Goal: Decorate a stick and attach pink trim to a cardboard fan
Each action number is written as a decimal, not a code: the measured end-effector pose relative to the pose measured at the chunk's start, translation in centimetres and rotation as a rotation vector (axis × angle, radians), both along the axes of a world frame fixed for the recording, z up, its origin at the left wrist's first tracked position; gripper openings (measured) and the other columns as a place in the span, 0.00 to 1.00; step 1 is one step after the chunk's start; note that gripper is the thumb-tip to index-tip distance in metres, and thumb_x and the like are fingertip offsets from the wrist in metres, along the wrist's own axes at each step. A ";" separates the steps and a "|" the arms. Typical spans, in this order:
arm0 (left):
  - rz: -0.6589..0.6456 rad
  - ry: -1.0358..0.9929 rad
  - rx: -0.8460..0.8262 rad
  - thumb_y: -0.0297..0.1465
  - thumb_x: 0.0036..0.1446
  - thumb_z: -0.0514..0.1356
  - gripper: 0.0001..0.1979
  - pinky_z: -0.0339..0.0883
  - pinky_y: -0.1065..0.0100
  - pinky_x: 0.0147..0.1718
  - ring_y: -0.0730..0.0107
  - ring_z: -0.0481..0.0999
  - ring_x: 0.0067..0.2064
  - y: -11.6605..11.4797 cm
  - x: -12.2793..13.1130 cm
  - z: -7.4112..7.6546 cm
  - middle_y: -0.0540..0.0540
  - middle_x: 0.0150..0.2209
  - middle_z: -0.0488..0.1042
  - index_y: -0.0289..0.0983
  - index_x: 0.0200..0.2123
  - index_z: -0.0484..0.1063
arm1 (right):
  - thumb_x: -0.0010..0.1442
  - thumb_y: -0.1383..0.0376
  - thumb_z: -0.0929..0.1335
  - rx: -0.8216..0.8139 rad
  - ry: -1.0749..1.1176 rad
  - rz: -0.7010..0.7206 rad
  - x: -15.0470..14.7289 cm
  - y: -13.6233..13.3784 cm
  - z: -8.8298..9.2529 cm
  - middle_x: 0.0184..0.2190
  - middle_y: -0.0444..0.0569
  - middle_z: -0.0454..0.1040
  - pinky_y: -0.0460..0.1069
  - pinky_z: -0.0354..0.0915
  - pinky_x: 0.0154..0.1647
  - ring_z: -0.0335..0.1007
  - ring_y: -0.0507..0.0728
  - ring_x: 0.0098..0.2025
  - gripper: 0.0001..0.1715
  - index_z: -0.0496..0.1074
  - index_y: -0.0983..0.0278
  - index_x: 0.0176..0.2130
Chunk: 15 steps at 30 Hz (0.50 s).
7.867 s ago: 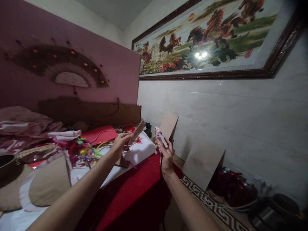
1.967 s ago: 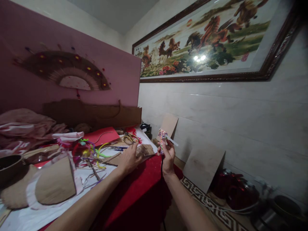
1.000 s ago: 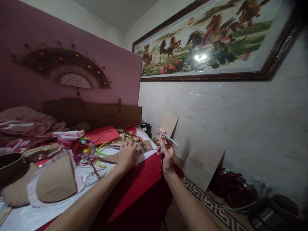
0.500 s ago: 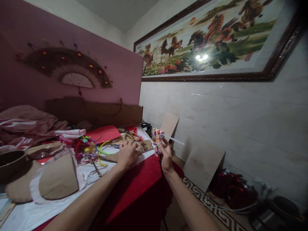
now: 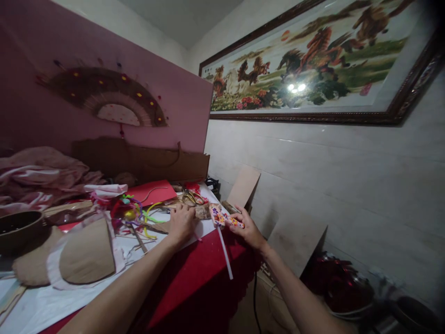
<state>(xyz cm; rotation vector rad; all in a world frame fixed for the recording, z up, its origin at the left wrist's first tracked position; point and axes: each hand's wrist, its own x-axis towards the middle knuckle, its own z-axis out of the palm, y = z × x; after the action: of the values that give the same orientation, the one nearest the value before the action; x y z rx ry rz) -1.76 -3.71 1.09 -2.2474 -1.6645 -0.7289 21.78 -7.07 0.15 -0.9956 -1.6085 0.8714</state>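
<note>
My right hand (image 5: 249,231) grips the handle of a flower-patterned hot glue gun (image 5: 218,216), held over the table's edge. A translucent glue stick (image 5: 224,253) sticks out of the gun and slants down toward the red cloth. My left hand (image 5: 183,222) is on the cluttered tabletop with its fingers curled down; what lies under them is hidden. Just right of those fingers is a brown, rough-looking piece (image 5: 202,212), partly behind the gun. Gold-handled scissors (image 5: 193,198) lie beyond my left hand.
Brown half-round cardboard (image 5: 88,253), coloured pipe cleaners (image 5: 148,217), red paper (image 5: 155,191) and a dark bowl (image 5: 21,227) crowd the left side. A decorated fan (image 5: 111,95) hangs on the pink board (image 5: 181,102). A black cord (image 5: 255,297) hangs beside the red tablecloth (image 5: 194,283).
My right hand has turned the glue gun from upright to nearly level, and its glue stick now points down instead of right. My left hand has stayed in nearly the same place.
</note>
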 end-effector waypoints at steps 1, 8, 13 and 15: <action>-0.001 -0.006 0.000 0.36 0.55 0.55 0.10 0.52 0.58 0.38 0.53 0.65 0.45 0.0 0.0 0.0 0.41 0.40 0.73 0.38 0.33 0.73 | 0.50 0.61 0.71 0.001 -0.047 -0.008 0.7 0.1 -0.2 0.41 0.48 0.70 0.52 0.63 0.43 0.68 0.57 0.42 0.42 0.51 0.61 0.58; -0.007 -0.055 0.027 0.31 0.58 0.51 0.11 0.52 0.57 0.40 0.56 0.66 0.44 0.0 0.0 0.1 0.41 0.39 0.74 0.37 0.33 0.73 | 0.47 0.63 0.69 0.028 -0.125 -0.075 3.6 2.0 -1.0 0.41 0.49 0.71 0.56 0.60 0.48 0.68 0.58 0.43 0.43 0.50 0.62 0.58; -0.001 -0.076 0.034 0.34 0.58 0.52 0.11 0.52 0.57 0.40 0.55 0.66 0.44 0.2 0.1 -0.2 0.41 0.38 0.75 0.37 0.31 0.73 | 0.46 0.63 0.70 -0.001 -0.145 -0.070 3.5 2.9 -1.3 0.40 0.48 0.71 0.56 0.61 0.47 0.68 0.58 0.41 0.44 0.50 0.62 0.59; 0.003 -0.082 0.034 0.33 0.58 0.53 0.11 0.52 0.57 0.40 0.55 0.66 0.44 0.3 0.1 -0.3 0.41 0.38 0.76 0.38 0.31 0.74 | 0.46 0.62 0.70 -0.016 -0.138 -0.067 3.3 3.0 -1.3 0.39 0.48 0.71 0.55 0.62 0.46 0.69 0.58 0.41 0.44 0.50 0.62 0.59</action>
<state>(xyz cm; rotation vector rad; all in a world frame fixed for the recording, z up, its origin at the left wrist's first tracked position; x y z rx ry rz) -1.66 -3.38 0.78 -2.2197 -1.6786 -0.8525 25.04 -4.05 -1.18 -1.1352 -1.6752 0.7854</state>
